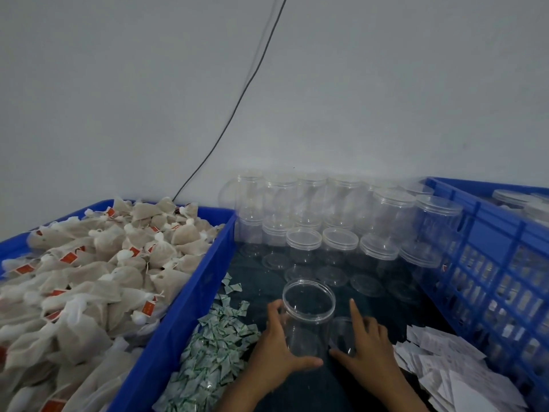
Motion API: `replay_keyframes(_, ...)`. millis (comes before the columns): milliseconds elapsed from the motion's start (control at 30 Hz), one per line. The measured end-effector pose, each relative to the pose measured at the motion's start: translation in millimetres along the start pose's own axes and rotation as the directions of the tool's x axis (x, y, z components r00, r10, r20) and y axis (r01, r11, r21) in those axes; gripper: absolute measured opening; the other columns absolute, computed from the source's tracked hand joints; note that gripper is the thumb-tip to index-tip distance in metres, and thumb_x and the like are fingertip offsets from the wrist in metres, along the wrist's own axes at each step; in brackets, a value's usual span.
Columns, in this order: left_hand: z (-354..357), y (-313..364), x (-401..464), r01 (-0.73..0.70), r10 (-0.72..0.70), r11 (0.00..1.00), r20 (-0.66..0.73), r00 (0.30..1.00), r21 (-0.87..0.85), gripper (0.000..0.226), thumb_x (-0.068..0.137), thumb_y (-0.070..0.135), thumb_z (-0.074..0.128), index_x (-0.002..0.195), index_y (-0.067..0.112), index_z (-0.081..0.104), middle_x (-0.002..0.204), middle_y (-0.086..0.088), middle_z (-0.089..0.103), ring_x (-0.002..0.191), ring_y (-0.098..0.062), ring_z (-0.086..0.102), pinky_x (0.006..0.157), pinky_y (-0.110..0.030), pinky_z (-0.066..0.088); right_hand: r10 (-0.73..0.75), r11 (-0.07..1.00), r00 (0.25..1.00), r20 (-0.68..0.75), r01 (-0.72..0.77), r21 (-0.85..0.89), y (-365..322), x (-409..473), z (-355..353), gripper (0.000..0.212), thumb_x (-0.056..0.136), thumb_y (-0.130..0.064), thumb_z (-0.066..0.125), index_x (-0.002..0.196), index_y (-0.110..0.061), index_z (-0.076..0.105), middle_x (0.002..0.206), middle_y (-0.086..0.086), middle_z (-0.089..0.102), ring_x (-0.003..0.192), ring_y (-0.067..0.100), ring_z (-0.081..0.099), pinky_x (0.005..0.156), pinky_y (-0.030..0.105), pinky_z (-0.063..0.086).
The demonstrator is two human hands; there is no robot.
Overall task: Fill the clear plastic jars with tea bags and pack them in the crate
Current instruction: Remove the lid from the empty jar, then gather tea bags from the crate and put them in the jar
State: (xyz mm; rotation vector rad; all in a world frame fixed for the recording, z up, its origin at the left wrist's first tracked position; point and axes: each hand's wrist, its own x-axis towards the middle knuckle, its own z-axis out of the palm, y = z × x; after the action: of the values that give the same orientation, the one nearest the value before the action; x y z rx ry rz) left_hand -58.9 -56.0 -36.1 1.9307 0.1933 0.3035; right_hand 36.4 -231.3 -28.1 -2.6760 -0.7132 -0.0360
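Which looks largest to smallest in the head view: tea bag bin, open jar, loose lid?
1. tea bag bin, though nearness exaggerates it
2. open jar, held by left hand
3. loose lid, under right hand

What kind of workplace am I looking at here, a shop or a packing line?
Likely a small hand-packing station: a blue bin heaped with tea bags, rows of empty lidded clear jars against a bare wall, and a blue crate holding jars.
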Motion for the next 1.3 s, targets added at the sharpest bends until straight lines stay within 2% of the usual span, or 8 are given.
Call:
replay_keyframes(267, -23.1, 14.6, -1.4, 0.071, -0.050, 0.988, 0.154, 0.987, -0.136, 0.114, 0.055, 0.034, 0.093, 0.132, 0.039, 0.010, 0.129, 0.025, 0.040, 0.118, 0.006, 0.044, 0.096, -0.014, 0.040, 0.070, 0.985, 0.987, 0.141, -0.091, 0.144, -7.5, 1.7, -14.9, 0.112, 0.076, -0.049, 0.072, 0.152, -0.027, -0.009, 0.150, 0.011, 0.017, 0.137, 0.033, 0.027, 0.110, 0.036, 0.028)
replay_keyframes(333, -33.3, 30.2, -3.4, 0.063, -0.032, 0.976, 0.149, 0.988, -0.208, 0.105, 0.057, 0.040, 0.088, 0.133, 0.036, 0.016, 0.126, 0.023, 0.044, 0.117, 0.005, 0.045, 0.104, -0.023, 0.040, 0.051, 0.960, 0.995, 0.086, -0.072, 0.269, -15.1, -0.1, -30.3, 0.095, 0.081, -0.037, 0.073, 0.152, -0.023, 0.012, 0.146, 0.011, 0.024, 0.136, 0.033, 0.030, 0.110, 0.037, 0.030)
replay_keyframes(467, -58.0, 79.3, 0.1, 0.013, -0.039, 0.959, -0.087, 0.995, -0.284, 0.047, 0.079, 0.053, 0.061, 0.118, 0.033, 0.043, 0.123, 0.011, 0.053, 0.113, -0.005, 0.053, 0.104, -0.032, 0.042, -0.050, 0.759, 0.943, -0.330, 0.251, 0.601, -54.0, -3.2, -77.4, 0.029, 0.090, -0.010, 0.063, 0.115, -0.025, 0.061, 0.120, -0.002, 0.058, 0.113, 0.014, 0.056, 0.097, 0.027, 0.044)
replay_keyframes(633, -94.1, 128.4, 16.0, -0.034, -0.174, 0.892, -0.412, 0.894, -0.450, 0.010, 0.093, 0.017, 0.060, 0.101, 0.021, 0.054, 0.107, -0.003, 0.063, 0.099, -0.016, 0.062, 0.090, -0.033, 0.053, -0.098, 0.496, 0.934, -0.344, 0.345, 0.796, -149.9, 0.2, -118.8, 0.022, 0.094, -0.005, 0.054, 0.096, -0.023, 0.066, 0.101, -0.010, 0.068, 0.095, 0.003, 0.062, 0.078, 0.013, 0.051)
replay_keyframes(733, -120.1, 136.6, 18.6, -0.035, -0.121, 0.958, -0.512, 0.851, -0.285, 0.010, 0.092, 0.016, 0.059, 0.100, 0.018, 0.054, 0.101, -0.004, 0.062, 0.096, -0.022, 0.062, 0.089, -0.040, 0.052, -0.139, 0.415, 0.971, -0.193, 0.234, 0.879, -203.1, 8.5, -111.1, 0.019, 0.094, -0.001, 0.052, 0.098, -0.012, 0.067, 0.101, 0.005, 0.069, 0.095, 0.018, 0.064, 0.082, 0.031, 0.053)
replay_keyframes(867, -162.7, 117.1, 6.0, 0.100, -0.051, 0.993, -0.563, 0.825, 0.057, 0.010, 0.090, 0.013, 0.058, 0.086, 0.016, 0.049, 0.085, -0.008, 0.059, 0.082, -0.029, 0.059, 0.070, -0.028, 0.045, -0.185, 0.443, 0.980, -0.068, 0.145, 0.885, -248.7, 21.4, -74.0, 0.020, 0.092, 0.003, 0.051, 0.106, -0.003, 0.063, 0.104, 0.016, 0.066, 0.089, 0.026, 0.060, 0.079, 0.035, 0.051)
replay_keyframes(1067, -242.0, 68.2, -25.5, 0.374, 0.003, 0.809, -0.640, 0.769, 0.453, 0.028, 0.088, 0.009, 0.059, 0.115, 0.016, 0.054, 0.105, 0.002, 0.056, 0.095, -0.014, 0.054, 0.084, -0.028, 0.047, -0.239, 0.546, 0.971, -0.021, 0.153, 0.824, -290.5, 48.3, -29.5, 0.020, 0.092, -0.001, 0.051, 0.098, -0.017, 0.061, 0.103, 0.005, 0.064, 0.097, 0.018, 0.061, 0.082, 0.027, 0.051)
replay_keyframes(1300, -281.5, 36.7, -34.1, 0.490, -0.072, 0.661, -0.603, 0.795, 0.568, 0.042, 0.093, 0.033, 0.058, 0.133, 0.027, 0.049, 0.131, 0.000, 0.056, 0.120, -0.019, 0.052, 0.104, -0.040, 0.042, -0.281, 0.712, 0.959, -0.026, 0.227, 0.664, -333.6, 80.3, 8.1, 0.020, 0.095, -0.008, 0.045, 0.108, -0.012, 0.059, 0.103, -0.002, 0.059, 0.098, 0.013, 0.055, 0.086, 0.024, 0.046)
